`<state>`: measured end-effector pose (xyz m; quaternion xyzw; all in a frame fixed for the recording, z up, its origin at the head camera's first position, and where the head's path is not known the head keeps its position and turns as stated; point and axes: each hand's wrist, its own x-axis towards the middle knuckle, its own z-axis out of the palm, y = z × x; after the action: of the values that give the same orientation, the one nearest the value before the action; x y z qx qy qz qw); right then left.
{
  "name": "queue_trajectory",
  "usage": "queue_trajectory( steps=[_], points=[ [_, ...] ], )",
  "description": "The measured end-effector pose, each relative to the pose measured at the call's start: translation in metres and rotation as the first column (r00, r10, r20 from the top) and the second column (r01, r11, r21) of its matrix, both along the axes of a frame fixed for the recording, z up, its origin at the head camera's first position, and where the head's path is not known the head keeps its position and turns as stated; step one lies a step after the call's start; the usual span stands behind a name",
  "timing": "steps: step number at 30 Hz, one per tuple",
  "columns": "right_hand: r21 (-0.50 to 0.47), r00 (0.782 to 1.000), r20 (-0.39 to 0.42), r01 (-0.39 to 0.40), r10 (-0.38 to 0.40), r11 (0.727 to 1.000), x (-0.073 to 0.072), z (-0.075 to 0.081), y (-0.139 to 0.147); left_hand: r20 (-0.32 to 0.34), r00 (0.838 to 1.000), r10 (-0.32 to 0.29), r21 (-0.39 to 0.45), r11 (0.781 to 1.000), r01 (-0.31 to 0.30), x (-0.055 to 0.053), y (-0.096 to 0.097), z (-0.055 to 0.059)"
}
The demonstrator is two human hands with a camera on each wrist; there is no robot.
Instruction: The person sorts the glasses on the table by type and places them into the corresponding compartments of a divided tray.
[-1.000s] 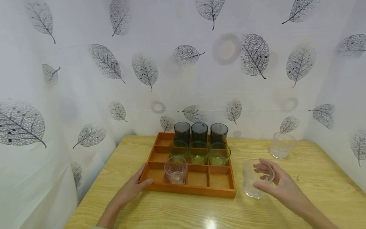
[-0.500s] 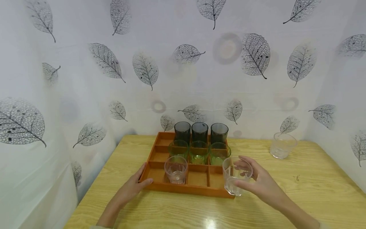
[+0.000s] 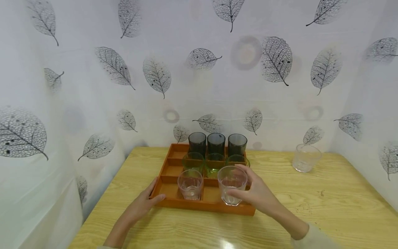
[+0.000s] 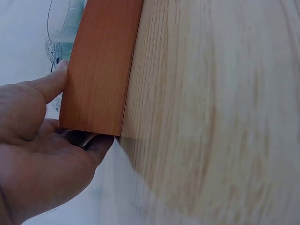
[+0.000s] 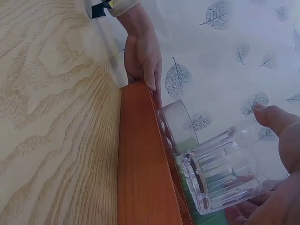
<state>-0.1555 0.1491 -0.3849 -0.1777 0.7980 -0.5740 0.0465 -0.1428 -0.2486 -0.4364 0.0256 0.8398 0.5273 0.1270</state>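
Observation:
My left hand (image 3: pixel 140 206) grips the front left corner of an orange-brown wooden tray (image 3: pixel 199 205) with compartments, its thumb over the rim in the left wrist view. Between thumb and fingers, my right hand (image 3: pixel 260 194) holds a clear drinking glass (image 3: pixel 224 186) above the front row, right of the middle. In the right wrist view that glass (image 5: pixel 225 176) has a fluted wall and hangs over the tray's edge. Another clear glass (image 3: pixel 190 186) stands in the front row. Behind are green glasses (image 3: pixel 192 160) in the middle row and dark grey glasses (image 3: pixel 216 143) at the back.
One more clear glass (image 3: pixel 306 159) stands on the wooden table (image 3: pixel 311 204) at the back right. A white curtain (image 3: pixel 199 86) with a leaf pattern hangs behind the table and along its sides.
My right hand has carried the clear glass leftward, from beside the tray's right side to over its front row. The left hand has stayed at the tray's corner.

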Motion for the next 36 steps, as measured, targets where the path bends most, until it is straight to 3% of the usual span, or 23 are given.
queue_trajectory(
  steps=[3,15,24,36],
  points=[
    [-0.016,1.0,0.017,-0.01,0.01,1.0,-0.005,-0.004,-0.011,0.003,1.0,0.0,-0.004,1.0,0.0,0.0,0.0,0.0],
    [0.018,0.999,-0.046,0.029,-0.028,0.999,-0.02,-0.015,-0.038,-0.005,1.0,0.003,-0.015,1.0,-0.003,0.0,0.0,-0.001],
    [0.021,0.996,-0.077,0.036,-0.034,0.999,-0.018,-0.022,-0.046,-0.004,1.0,0.007,-0.017,1.0,-0.007,0.0,0.0,-0.001],
    [0.052,0.999,-0.031,0.033,-0.031,0.998,-0.013,-0.032,-0.045,-0.005,1.0,0.001,-0.011,1.0,-0.001,-0.001,-0.001,-0.003]
  ],
)
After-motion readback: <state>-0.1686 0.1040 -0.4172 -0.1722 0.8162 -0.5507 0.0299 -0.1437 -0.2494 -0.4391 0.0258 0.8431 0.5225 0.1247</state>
